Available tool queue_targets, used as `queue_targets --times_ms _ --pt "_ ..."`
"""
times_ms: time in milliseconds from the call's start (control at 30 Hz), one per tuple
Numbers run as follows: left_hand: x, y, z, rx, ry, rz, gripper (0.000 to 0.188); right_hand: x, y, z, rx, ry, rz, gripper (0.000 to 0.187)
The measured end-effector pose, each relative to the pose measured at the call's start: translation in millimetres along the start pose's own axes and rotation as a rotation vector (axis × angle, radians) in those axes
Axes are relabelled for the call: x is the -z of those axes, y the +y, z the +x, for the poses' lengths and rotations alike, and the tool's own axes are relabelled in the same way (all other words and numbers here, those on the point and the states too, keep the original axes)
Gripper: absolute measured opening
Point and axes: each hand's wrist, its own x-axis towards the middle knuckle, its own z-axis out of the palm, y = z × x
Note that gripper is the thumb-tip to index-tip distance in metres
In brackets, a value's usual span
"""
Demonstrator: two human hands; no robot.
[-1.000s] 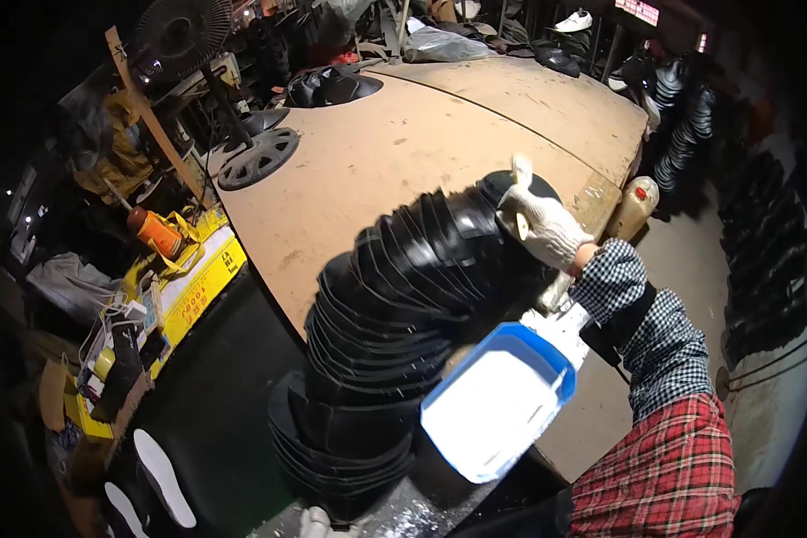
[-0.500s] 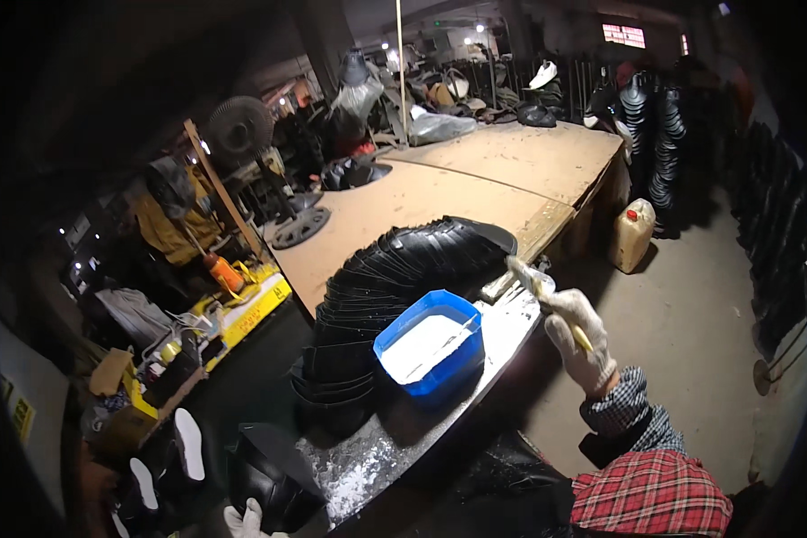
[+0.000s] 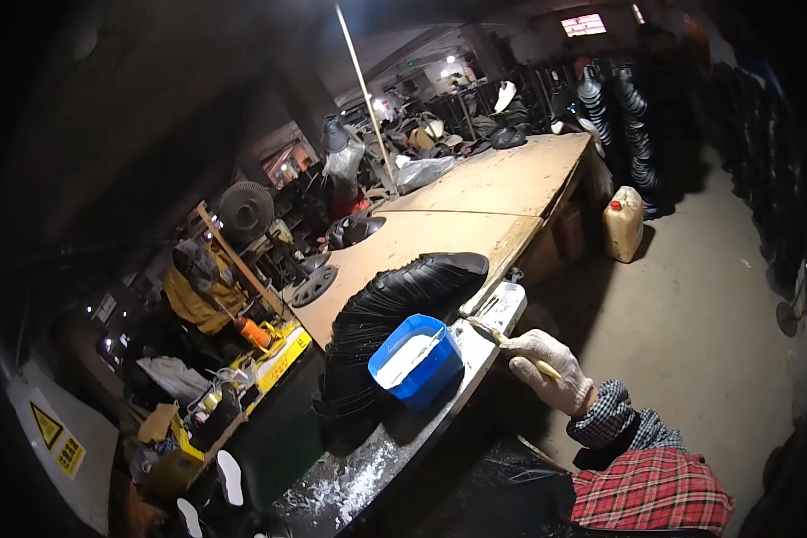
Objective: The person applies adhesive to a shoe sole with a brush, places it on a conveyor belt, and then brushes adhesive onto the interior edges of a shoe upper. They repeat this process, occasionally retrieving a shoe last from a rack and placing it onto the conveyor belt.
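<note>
In a pale work glove, my right hand [image 3: 550,369] is closed around the handle of a brush [image 3: 490,332]. The brush head points left, over the white-smeared edge of the bench, just right of a blue tub [image 3: 429,381]. White paste-like liquid [image 3: 410,359] partly fills this tub, and a thin stick lies across it. Behind the tub curves a long stack of nested black leather-like pieces [image 3: 394,300]. I cannot see my left hand. White-soled black shoes [image 3: 229,477] show at the lower left.
A large tan board table [image 3: 439,235] stretches away behind the stack. On the floor to the right stands a yellowish jug with a red cap [image 3: 623,224]. A fan [image 3: 246,208] and a yellow machine [image 3: 278,366] are at the left. Tall black stacks [image 3: 637,143] rise at the back right.
My right hand has lowered the brush leftward and down to the bench edge. My left hand and the black leather-like piece beside it have dropped out of sight. The view has tilted.
</note>
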Motion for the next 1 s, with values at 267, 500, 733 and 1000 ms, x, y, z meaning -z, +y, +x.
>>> queue_targets --times_ms 267,500,733,1000 --pt "43 -34 -10 0.256 0.410 -0.087 0.034 6 5 -4 -0.099 0.059 0.056 0.021" --pt "97 13 -4 0.199 0.647 -0.347 0.048 -27 8 13 -0.005 -0.002 0.003 0.017" --pt "93 158 -43 -0.196 -0.220 0.056 0.049 -66 26 28 0.017 -0.050 0.112 0.021" --pt "33 149 -51 -0.392 0.238 -0.880 0.016 -89 28 39 -0.149 -0.241 0.116 0.026"
